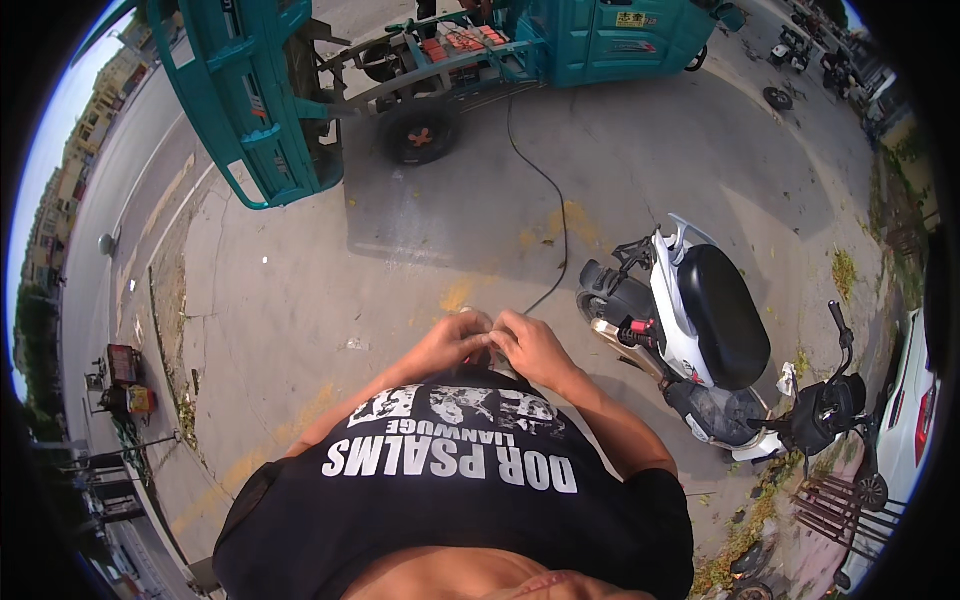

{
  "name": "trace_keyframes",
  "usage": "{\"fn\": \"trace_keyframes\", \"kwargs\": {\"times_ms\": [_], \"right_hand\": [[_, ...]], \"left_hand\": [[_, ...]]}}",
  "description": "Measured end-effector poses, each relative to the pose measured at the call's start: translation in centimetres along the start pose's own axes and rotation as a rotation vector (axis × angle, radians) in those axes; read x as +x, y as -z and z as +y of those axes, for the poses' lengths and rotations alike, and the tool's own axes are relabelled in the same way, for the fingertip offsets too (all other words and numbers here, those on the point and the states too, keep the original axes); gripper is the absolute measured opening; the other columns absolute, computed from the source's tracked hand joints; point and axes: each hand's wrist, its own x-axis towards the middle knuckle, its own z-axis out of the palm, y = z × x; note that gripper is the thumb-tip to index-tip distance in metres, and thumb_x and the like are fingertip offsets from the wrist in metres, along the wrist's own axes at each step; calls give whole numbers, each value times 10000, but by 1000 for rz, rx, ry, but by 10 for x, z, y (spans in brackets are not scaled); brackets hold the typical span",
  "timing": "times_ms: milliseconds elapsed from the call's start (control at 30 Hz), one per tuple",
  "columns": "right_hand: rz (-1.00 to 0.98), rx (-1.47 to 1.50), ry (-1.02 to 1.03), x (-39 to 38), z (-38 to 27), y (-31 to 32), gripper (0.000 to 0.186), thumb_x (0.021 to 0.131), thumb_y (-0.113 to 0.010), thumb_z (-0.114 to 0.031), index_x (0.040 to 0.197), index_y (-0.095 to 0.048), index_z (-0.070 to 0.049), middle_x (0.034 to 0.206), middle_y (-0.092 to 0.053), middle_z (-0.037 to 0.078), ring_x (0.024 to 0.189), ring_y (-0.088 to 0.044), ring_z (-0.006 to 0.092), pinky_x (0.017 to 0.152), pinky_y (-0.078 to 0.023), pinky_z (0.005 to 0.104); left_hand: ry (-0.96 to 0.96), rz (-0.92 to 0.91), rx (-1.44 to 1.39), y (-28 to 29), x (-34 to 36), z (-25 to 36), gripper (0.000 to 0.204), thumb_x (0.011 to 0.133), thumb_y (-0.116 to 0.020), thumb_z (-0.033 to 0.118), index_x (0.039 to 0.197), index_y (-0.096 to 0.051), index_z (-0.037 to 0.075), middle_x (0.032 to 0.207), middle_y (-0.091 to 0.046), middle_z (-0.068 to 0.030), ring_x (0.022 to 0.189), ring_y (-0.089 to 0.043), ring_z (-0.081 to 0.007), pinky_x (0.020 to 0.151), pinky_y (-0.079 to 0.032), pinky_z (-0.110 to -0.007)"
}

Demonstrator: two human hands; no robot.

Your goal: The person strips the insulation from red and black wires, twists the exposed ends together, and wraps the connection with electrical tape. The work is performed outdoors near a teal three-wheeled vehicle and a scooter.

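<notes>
My left hand point(455, 340) and my right hand point(523, 342) meet in front of my waist, fingers curled and pinched together. What lies between their fingertips is too small to make out. Something small and red point(482, 357) shows just beneath them, partly hidden by my fingers and my black shirt point(450, 530). A dark cable point(562, 240) runs along the concrete from the teal three-wheeled cargo vehicle toward the spot behind my hands.
The teal vehicle point(615, 45) stands ahead, its rear bed tipped up, with a wheel point(415, 135) showing and someone partly visible behind it. A white scooter point(710, 310) is close on my right, beside a white car point(905, 390). A small cart point(125, 385) stands far left.
</notes>
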Motion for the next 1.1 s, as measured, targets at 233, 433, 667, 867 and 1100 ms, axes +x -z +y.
{"fn": "trace_keyframes", "kwargs": {"times_ms": [233, 433, 667, 867, 1100], "right_hand": [[109, 131, -184, 118, 59, 76, 154, 878, -613, -134, 873, -535, -1, 719, -603, 132, 636, -580, 221, 603, -452, 328], [439, 153, -266, 202, 105, 133, 170, 839, -673, -115, 950, -585, -21, 791, -606, 57, 701, -598, 121, 638, -478, 260], [667, 190, -131, 277, 129, 215, 83, 832, -651, 1, 881, -584, 1, 852, -568, 77, 689, -567, 124, 625, -459, 242], [742, 173, -159, 337, 194, 290, 89, 822, -651, 23, 894, -606, -3, 865, -589, 72, 733, -567, 136, 644, -463, 251], [624, -90, -7, 407, 259, 459, 99, 807, -655, 9, 901, -637, -14, 845, -622, 102, 771, -603, 215, 686, -479, 294]], "left_hand": [[-218, -73, 119, 71, 173, 21, 115, 888, -629, 109, 905, -638, -4, 796, -595, -21, 696, -541, -98, 620, -452, -253], [-178, -477, 85, 126, 313, 102, 157, 901, -622, 156, 912, -635, 1, 772, -596, 0, 713, -521, -69, 614, -424, -232], [-28, -849, -158, 138, 463, 147, 158, 916, -597, 178, 938, -613, 23, 795, -610, 7, 638, -501, -51, 562, -395, -204], [91, -796, -273, 142, 562, 187, 134, 920, -580, 166, 906, -598, 34, 772, -603, 7, 556, -446, -46, 476, -325, -194], [176, -815, -469, 111, 737, 222, 140, 911, -597, 161, 889, -592, 23, 778, -615, 3, 525, -393, -18, 444, -268, -170]]}}
